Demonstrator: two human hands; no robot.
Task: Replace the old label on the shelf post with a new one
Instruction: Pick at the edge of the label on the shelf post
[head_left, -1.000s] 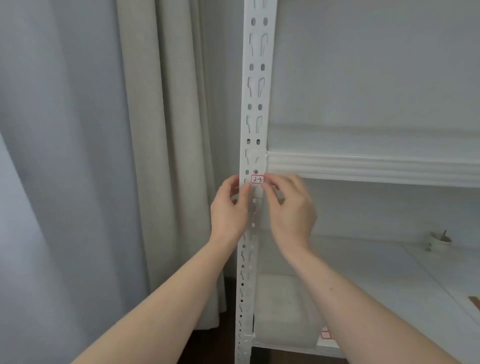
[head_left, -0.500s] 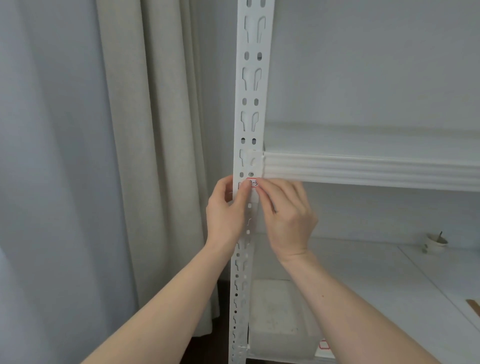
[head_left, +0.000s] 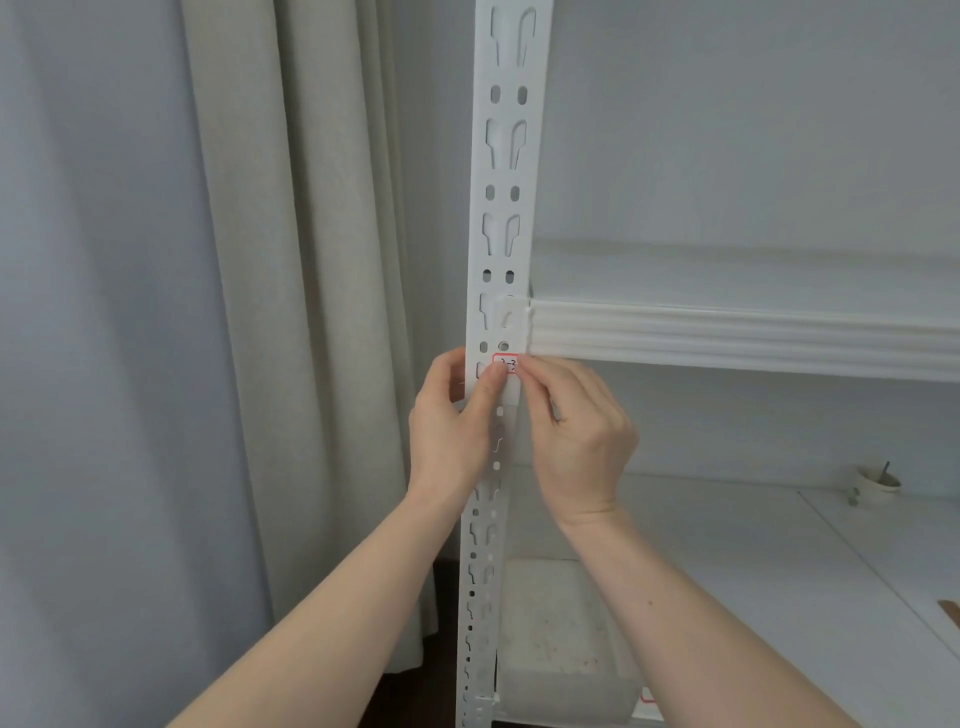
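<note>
A white perforated shelf post (head_left: 501, 208) stands upright in the middle of the head view. A small white label with a red border and dark handwriting (head_left: 508, 362) sits on the post just below the shelf beam. My left hand (head_left: 449, 431) grips the post from the left, fingers round its edge, and its thumb presses on the label's left part and hides it. My right hand (head_left: 576, 431) has curled fingers, and their tips pinch the label's right edge at the post's corner.
A beige curtain (head_left: 291, 312) hangs left of the post. A ribbed white shelf beam (head_left: 727, 335) runs right. On the lower shelf board (head_left: 727, 545) a small cup with a stick (head_left: 878, 483) stands far right. Below sit a translucent bin (head_left: 561, 639) and another red-bordered label (head_left: 647, 695).
My left thumb has slid onto the label and now covers its left part. Both hands stay at the label; the view has shifted slightly.
</note>
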